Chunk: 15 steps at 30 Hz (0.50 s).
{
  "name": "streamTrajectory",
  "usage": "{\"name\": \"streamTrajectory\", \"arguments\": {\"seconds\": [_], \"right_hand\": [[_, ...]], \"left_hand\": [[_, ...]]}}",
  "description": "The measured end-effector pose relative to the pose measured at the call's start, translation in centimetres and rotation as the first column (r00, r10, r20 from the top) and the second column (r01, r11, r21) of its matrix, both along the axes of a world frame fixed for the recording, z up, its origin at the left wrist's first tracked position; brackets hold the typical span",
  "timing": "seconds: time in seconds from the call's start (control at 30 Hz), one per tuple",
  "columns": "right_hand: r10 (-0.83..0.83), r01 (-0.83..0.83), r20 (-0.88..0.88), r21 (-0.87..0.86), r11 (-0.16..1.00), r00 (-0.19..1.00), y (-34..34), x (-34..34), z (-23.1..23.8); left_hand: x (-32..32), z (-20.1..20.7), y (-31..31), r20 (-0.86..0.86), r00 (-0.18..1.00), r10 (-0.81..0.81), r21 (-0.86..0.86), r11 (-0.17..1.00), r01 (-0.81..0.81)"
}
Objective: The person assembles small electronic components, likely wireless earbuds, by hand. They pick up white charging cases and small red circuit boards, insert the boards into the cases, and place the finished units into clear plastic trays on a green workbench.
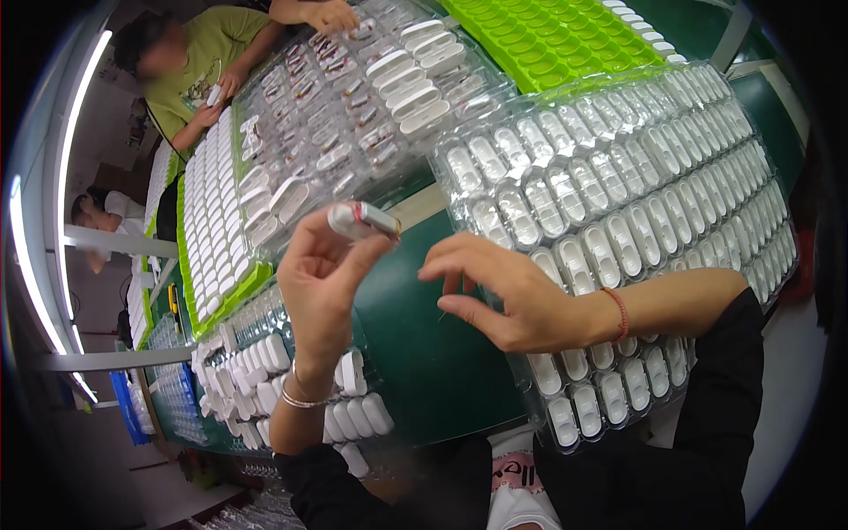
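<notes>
Raised over the green tabletop, my left hand (320,287) pinches a small white part with red strips and a silvery flat block on it (360,219). The part looks like the inside of a small case; its exact kind is too small to tell. To its right, my right hand (521,296) hovers with its fingers curved and the thumb apart, holding nothing. Beneath that arm and beyond it spreads a clear plastic tray (579,212) with rows of white oval shells. A second clear tray (353,124) farther off carries similar small parts with red bits and several larger white shells.
Bright green trays stand at the back (565,40) and at the left (212,238), the left one filled with white pieces. White cases (265,362) are heaped at the near left of the green table (424,371). Across the table a person (208,71) handles a white piece.
</notes>
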State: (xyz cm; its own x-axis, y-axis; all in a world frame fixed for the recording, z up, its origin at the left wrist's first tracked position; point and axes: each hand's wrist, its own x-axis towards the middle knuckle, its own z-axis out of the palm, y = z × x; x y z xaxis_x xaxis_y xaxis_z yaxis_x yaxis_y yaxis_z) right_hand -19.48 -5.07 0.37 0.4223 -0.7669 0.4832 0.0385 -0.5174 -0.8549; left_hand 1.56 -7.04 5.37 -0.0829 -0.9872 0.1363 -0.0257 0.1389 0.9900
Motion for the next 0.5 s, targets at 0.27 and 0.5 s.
{"name": "streamTrajectory", "arguments": {"seconds": [0.27, 0.5], "right_hand": [[0.184, -0.185, -0.067, -0.011, 0.983, 0.981, 0.7, 0.3, 0.4], [0.155, -0.167, -0.085, -0.172, 0.971, 0.984, 0.8, 0.1, -0.3]], "left_hand": [[0.2, -2.4, 8.5, -0.101, 0.994, -0.040, 0.106, 0.993, 0.051], [0.9, -2.7, 9.8, -0.012, 0.996, -0.088, 0.070, 0.994, 0.089]]}}
